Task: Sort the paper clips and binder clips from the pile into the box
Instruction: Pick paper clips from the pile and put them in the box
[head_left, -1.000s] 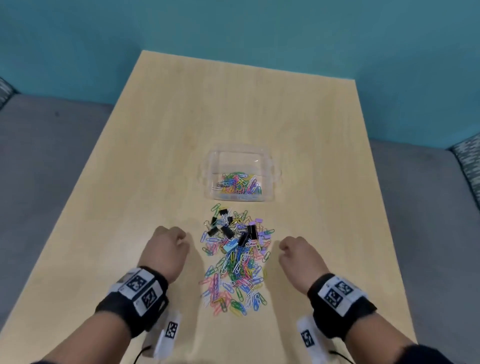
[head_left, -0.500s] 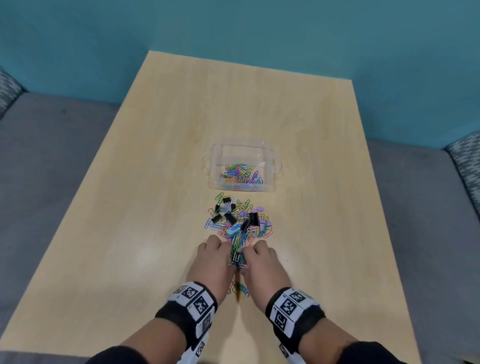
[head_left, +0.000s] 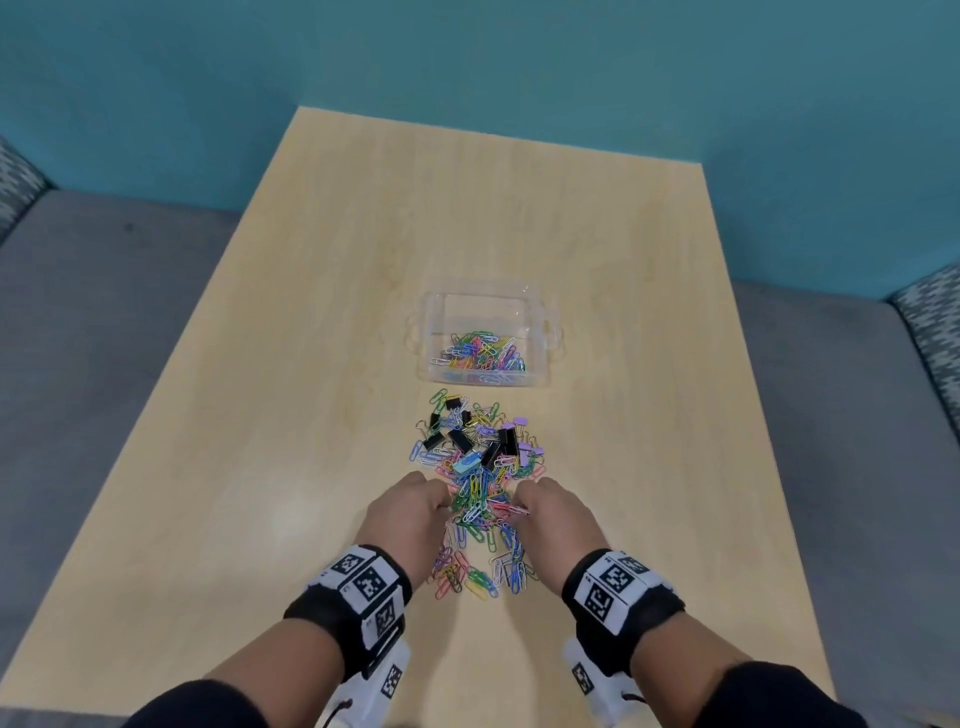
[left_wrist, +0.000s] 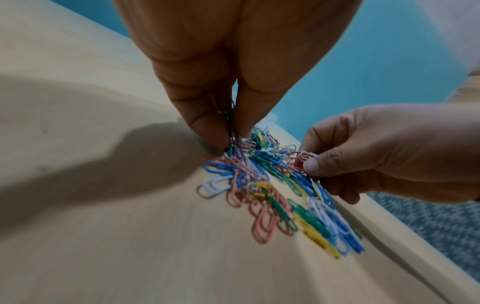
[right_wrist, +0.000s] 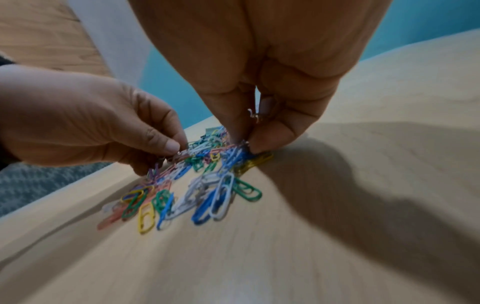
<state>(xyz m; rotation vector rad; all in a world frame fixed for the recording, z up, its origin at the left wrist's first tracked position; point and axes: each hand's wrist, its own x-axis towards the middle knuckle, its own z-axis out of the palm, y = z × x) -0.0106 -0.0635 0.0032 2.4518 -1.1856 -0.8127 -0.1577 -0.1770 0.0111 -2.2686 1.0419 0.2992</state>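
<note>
A pile of coloured paper clips (head_left: 480, 525) lies on the wooden table (head_left: 311, 415), with black, purple and blue binder clips (head_left: 475, 441) at its far end. Beyond it stands a clear plastic box (head_left: 431, 338) holding several paper clips. My left hand (head_left: 410, 512) pinches a bunch of paper clips (left_wrist: 232, 142) at the pile's left side. On the right side my right hand (head_left: 553, 514) pinches paper clips (right_wrist: 242, 144) between thumb and fingers. Both hands sit low over the pile's middle.
Grey seat cushions (head_left: 104, 338) flank the table on both sides, and a teal wall (head_left: 467, 62) stands behind it. Bare table top lies left, right and beyond the box.
From either side of the pile, both hands came together over its near part, then drew slightly apart, each now pinching paper clips. The view shifted a little.
</note>
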